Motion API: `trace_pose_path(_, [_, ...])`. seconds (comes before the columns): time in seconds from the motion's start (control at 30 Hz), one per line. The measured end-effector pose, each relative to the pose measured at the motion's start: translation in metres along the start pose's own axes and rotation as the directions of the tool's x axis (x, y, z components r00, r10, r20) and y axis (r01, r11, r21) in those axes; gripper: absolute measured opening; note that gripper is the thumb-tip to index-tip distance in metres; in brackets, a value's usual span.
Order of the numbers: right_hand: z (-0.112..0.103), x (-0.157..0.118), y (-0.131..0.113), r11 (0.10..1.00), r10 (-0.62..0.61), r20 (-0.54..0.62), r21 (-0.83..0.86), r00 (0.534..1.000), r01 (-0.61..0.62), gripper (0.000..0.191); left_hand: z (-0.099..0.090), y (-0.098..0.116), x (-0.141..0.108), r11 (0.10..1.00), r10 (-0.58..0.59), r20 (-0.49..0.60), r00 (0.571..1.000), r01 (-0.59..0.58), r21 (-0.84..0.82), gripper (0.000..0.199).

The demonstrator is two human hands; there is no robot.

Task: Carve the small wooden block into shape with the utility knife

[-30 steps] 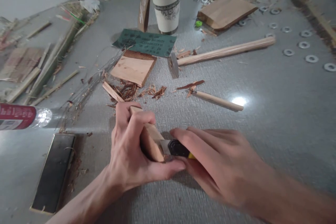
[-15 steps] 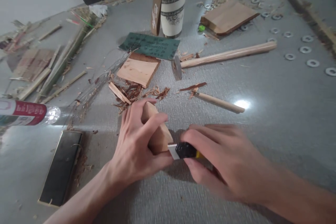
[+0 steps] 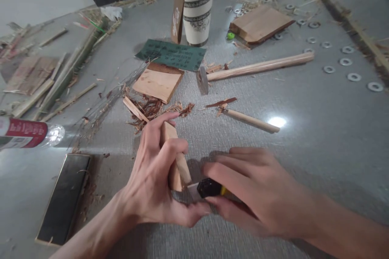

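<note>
A small light wood block stands tilted in my left hand, whose fingers wrap round its left side and top. My left thumb stretches to the right below the block. In my right hand is a utility knife with a black and yellow body. Its blade points left, at the block's lower end; whether the edge touches the wood is hard to tell. Wood shavings and a flat wood piece lie beyond my left hand.
A hammer, a thin stick and green sandpaper lie ahead. Behind stands a tall cup. Left are a bottle and a black box. Metal washers and a wood slab lie back right.
The block has turned more upright in my left hand, showing its narrow side. The knife and my right hand have moved slightly left and nearer. The view has shifted a little.
</note>
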State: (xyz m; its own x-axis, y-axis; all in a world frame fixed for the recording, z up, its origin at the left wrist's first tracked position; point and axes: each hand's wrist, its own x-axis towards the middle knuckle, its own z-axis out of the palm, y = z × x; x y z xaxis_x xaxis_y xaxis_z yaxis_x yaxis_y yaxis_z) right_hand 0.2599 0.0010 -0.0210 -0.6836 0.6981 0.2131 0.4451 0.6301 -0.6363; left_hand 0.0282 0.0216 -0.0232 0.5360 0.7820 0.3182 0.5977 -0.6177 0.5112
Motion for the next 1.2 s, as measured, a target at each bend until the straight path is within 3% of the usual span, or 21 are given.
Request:
trace_pose_path(0.23, [0.007,0.003,-0.003,0.996,-0.059,0.012,-0.061,0.998,0.059,0.025,0.0,-0.003,0.001,1.0,0.012,-0.005,1.0,-0.012,0.001,0.073])
trace_pose_path(0.5, [0.01,-0.001,-0.002,0.997,-0.036,0.086,-0.072,0.996,0.042,0.012,-0.001,-0.001,0.002,1.0,0.005,0.0,1.0,-0.005,0.006,0.074])
trace_pose_path(0.97, [0.011,-0.002,-0.002,0.997,0.001,0.161,-0.078,0.987,0.012,0.009,-0.001,-0.003,0.002,0.999,0.012,0.048,0.999,-0.013,0.036,0.077])
trace_pose_path(1.07, [0.008,0.0,-0.006,0.998,0.054,0.166,0.013,0.985,-0.057,0.01,-0.001,-0.003,0.002,0.999,0.012,0.05,0.999,-0.014,0.04,0.076])
trace_pose_path(1.2, [-0.008,0.009,-0.012,0.892,0.255,0.294,0.296,0.921,-0.341,0.011,0.0,-0.004,0.002,0.999,0.025,0.036,0.999,-0.026,0.021,0.077])
